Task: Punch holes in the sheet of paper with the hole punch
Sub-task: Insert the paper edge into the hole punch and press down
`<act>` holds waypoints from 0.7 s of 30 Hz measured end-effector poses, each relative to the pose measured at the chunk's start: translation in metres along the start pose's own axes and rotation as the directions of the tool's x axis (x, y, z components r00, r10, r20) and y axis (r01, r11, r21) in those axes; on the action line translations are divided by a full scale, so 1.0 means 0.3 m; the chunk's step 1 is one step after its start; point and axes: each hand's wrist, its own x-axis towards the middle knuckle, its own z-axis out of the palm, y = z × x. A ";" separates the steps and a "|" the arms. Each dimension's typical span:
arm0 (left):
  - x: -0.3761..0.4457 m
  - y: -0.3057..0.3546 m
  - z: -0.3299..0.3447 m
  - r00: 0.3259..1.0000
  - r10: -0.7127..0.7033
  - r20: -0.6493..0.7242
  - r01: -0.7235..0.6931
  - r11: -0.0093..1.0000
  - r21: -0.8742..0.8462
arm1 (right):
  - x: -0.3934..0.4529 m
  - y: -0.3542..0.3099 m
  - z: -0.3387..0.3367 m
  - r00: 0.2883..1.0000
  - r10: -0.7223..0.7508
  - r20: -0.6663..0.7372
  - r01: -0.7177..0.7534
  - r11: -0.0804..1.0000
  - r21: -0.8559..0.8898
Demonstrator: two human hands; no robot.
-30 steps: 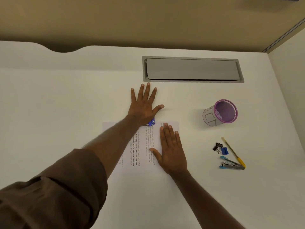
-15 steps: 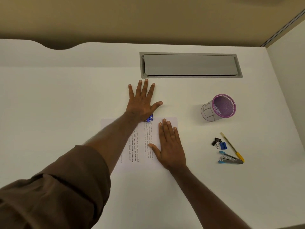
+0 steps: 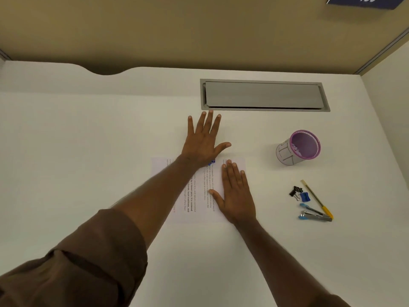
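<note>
Little displacement is recorded against the earlier frames: both hands are kept in the same flat poses on the same spots, and only the head view is tilted slightly, so that a dark blue sign [image 3: 363, 2] on the tan wall is now brought into the upper right corner. Left hand [image 3: 204, 142]: fingers straight and spread, thumb splayed to the right, heel of the palm pressed down on the hole punch [image 3: 213, 161], of which only a small blue part is seen beneath the wrist, at the far edge of the sheet. Right hand [image 3: 236, 196]: laid flat, fingers extended and close together, pressed on the right half of the sheet of paper [image 3: 199, 191]; nothing is gripped by either hand. Sheet: white, printed with lines of text, laid flat on the white desk [image 3: 77, 151], partly covered by the left forearm and its rolled brown sleeve [image 3: 77, 262]. Grey cable hatch [image 3: 264, 95]: set into the desk just beyond the left fingertips. Purple mesh pen cup [image 3: 298, 147]: stood to the right of the sheet, well apart from it. Small items grouped nearer on the right: black binder clips [image 3: 295, 191], blue sharpener [image 3: 305, 196], yellow pen [image 3: 317, 199], blue stapler [image 3: 315, 214].
</note>
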 end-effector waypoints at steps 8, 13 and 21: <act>-0.383 -0.110 0.068 0.996 -0.073 -0.058 0.062 0.983 -0.174 | -0.009 0.001 -0.002 0.999 -0.021 -0.032 0.020 1.000 -0.010; -0.618 -0.188 0.139 0.993 -0.110 -0.045 0.101 0.981 -0.168 | -0.012 -0.007 -0.019 0.999 -0.005 -0.036 0.006 1.000 0.008; -0.694 -0.203 0.054 0.995 -0.098 0.001 0.097 0.984 -0.151 | -0.029 -0.021 -0.077 0.985 -0.066 -0.160 0.087 0.987 0.133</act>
